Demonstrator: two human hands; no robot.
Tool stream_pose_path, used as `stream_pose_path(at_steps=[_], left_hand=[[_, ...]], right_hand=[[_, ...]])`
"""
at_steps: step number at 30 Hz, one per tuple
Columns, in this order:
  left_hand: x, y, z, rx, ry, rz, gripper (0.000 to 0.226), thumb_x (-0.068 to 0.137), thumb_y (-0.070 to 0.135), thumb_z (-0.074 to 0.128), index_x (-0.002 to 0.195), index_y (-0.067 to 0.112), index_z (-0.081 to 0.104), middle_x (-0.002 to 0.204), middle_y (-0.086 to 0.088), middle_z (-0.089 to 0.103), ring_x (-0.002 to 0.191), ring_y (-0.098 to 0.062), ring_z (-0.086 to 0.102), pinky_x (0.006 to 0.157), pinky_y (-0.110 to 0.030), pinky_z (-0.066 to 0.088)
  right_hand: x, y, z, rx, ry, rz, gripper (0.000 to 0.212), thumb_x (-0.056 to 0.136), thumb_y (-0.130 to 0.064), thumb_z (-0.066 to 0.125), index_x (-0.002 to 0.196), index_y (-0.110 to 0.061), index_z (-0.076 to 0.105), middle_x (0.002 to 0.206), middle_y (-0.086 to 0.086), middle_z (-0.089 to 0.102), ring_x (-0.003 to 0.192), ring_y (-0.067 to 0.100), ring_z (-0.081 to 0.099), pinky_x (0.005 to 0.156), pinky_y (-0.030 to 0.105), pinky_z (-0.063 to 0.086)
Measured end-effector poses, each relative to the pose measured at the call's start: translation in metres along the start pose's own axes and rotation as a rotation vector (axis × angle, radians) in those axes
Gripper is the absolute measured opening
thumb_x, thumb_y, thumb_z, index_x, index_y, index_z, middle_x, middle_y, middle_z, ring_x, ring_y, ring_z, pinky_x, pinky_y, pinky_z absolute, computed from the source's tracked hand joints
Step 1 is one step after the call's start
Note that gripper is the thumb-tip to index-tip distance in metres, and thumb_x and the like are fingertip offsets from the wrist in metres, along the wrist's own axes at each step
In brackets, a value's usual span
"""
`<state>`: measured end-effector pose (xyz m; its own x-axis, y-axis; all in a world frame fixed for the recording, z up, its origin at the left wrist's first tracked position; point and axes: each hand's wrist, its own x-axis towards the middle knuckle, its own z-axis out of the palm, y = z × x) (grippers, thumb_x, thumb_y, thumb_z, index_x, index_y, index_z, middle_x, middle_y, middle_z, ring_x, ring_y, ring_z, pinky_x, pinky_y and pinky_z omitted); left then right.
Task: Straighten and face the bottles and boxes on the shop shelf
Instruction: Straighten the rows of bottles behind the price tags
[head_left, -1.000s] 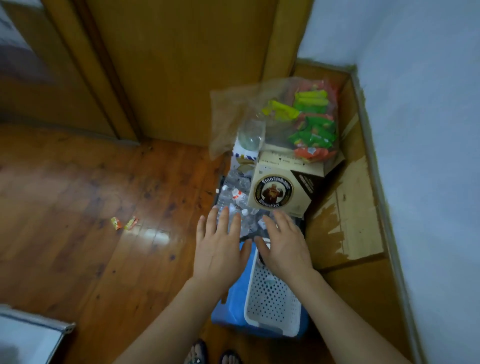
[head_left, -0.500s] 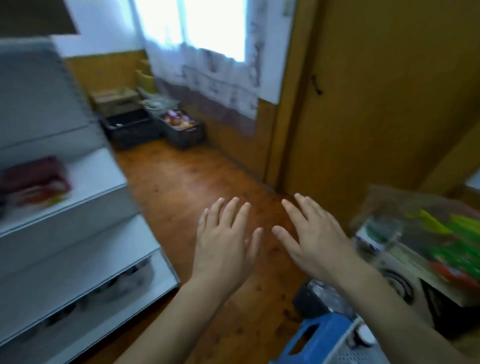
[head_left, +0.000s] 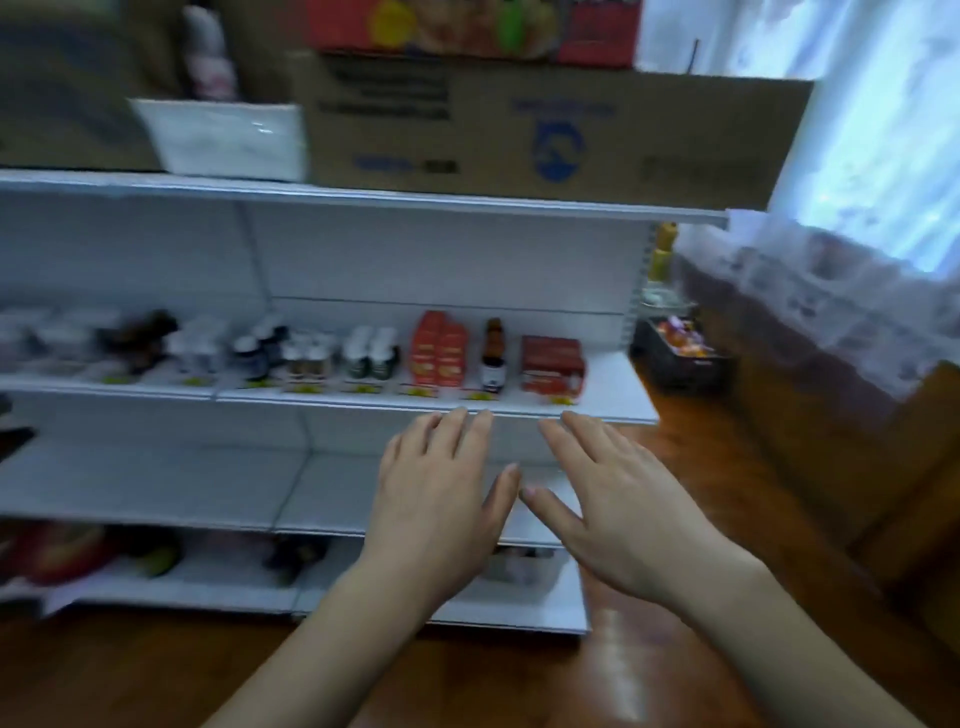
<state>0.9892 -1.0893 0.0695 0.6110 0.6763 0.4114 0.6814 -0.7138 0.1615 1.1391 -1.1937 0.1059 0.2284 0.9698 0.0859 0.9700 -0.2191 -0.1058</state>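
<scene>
Half a second before, the view had looked across the floor toward a door with the shelving off to the side; now it had swung round to face the white shelf (head_left: 322, 402) squarely, which I take to mean the straightening was about to start, nothing on it yet touched. Both hands were raised side by side, palms down, fingers straight and spread, holding nothing. The left hand (head_left: 436, 499) hung just below the shelf's front edge, its fingertips near the lip; the right hand (head_left: 613, 499) sat beside it, thumbs nearly meeting. Just above the fingers stood the red boxes (head_left: 438, 349), a dark bottle (head_left: 492, 356) and a flat red carton (head_left: 552, 364). Further left of the left hand ran small bottles (head_left: 306, 356), blurred, possibly jars.
</scene>
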Motion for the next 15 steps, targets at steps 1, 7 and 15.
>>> stream_pose_path(at_steps=[1, 7, 15], left_hand=[[-0.005, -0.025, -0.009, 0.024, 0.01, -0.043, 0.068, 0.094, 0.058, 0.028, 0.138, 0.015, 0.056, 0.136, -0.004, 0.061, 0.127, -0.03, 0.053, 0.101, -0.05, 0.048], [-0.03, -0.158, -0.052, 0.133, 0.05, -0.285, 0.07, 0.094, 0.061, 0.024, 0.141, 0.018, 0.053, 0.14, -0.002, 0.058, 0.132, -0.028, 0.05, 0.106, -0.048, 0.046], [-0.041, -0.309, -0.089, 0.265, 0.113, -0.586, 0.066, 0.094, 0.058, 0.029, 0.14, 0.017, 0.054, 0.142, -0.004, 0.056, 0.133, -0.026, 0.047, 0.106, -0.048, 0.045]], right_hand=[[0.015, -0.023, 0.003, -0.001, -0.003, -0.052, 0.095, 0.077, -0.075, -0.004, 0.158, -0.028, 0.012, 0.165, 0.001, 0.015, 0.152, 0.019, 0.015, 0.122, 0.038, 0.021], [0.103, -0.149, 0.023, 0.036, -0.048, -0.336, 0.09, 0.081, -0.075, 0.0, 0.158, -0.03, 0.004, 0.166, 0.0, 0.011, 0.153, 0.019, 0.011, 0.124, 0.038, 0.016], [0.22, -0.292, 0.039, 0.024, -0.074, -0.646, 0.076, 0.097, -0.069, 0.022, 0.159, -0.028, 0.003, 0.166, 0.001, 0.01, 0.152, 0.02, 0.008, 0.123, 0.037, 0.012]])
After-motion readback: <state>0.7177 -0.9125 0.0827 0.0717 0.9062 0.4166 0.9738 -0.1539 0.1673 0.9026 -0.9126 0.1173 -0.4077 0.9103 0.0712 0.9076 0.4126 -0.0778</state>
